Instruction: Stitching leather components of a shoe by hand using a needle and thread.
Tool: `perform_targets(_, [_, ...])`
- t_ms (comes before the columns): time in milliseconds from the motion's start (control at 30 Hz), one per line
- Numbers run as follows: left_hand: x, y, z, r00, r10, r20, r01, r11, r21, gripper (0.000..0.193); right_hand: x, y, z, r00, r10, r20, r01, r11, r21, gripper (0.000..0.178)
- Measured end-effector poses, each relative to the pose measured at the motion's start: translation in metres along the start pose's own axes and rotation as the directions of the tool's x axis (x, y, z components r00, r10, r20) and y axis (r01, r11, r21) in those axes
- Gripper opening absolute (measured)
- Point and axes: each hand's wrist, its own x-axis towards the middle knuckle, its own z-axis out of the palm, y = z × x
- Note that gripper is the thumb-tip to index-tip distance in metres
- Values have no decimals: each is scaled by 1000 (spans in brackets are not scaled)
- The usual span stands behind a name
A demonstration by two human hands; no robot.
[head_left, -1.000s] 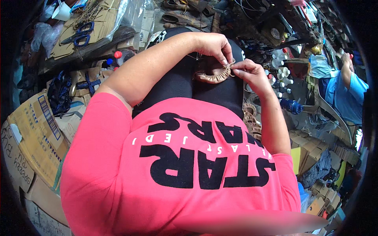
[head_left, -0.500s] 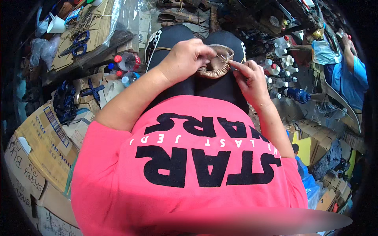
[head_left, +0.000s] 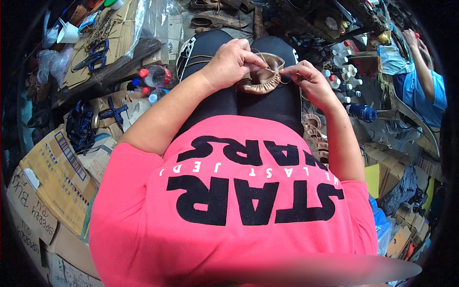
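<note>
A tan leather shoe upper [head_left: 260,89] with a puckered, stitched edge rests on my dark-clothed lap. Over its left side, my left hand [head_left: 233,64] is closed in a pinch on a thin pale thread [head_left: 268,70], which crosses the upper's opening. My right hand [head_left: 311,82] is closed too, thumb and forefinger together just off the upper's right edge. What lies in that pinch is too small to make out. A strand of thread also trails left from behind my left hand, across my thigh.
Blue-handled scissors [head_left: 98,56] lie on brown sheets on a bench at left, near a white cup [head_left: 68,33]. Bottles [head_left: 157,75] stand beside my left leg. Several gathered shoe pieces [head_left: 315,134] lie by my right arm. At far right works another person in a blue shirt [head_left: 427,91].
My right hand has shifted right, away from the upper's edge. My left fingers have moved slightly right over the opening. The other person's arm has moved up and left.
</note>
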Motion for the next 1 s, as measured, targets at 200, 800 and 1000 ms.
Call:
perform_targets(200, [1,-2,1,1000,0,5,0,999,38,21,4,5,-4,999,-31,16,32,998,-49,48])
perform_targets(800, [29,-11,7,965,33,262,1,992,-129,17,14,16,-9,992,-74,105,64,994,87,32])
perform_targets(1000, [9,12,-2,960,-156,234,184,978,-102,24,2,4,3,999,15,42,-25,971,236,28])
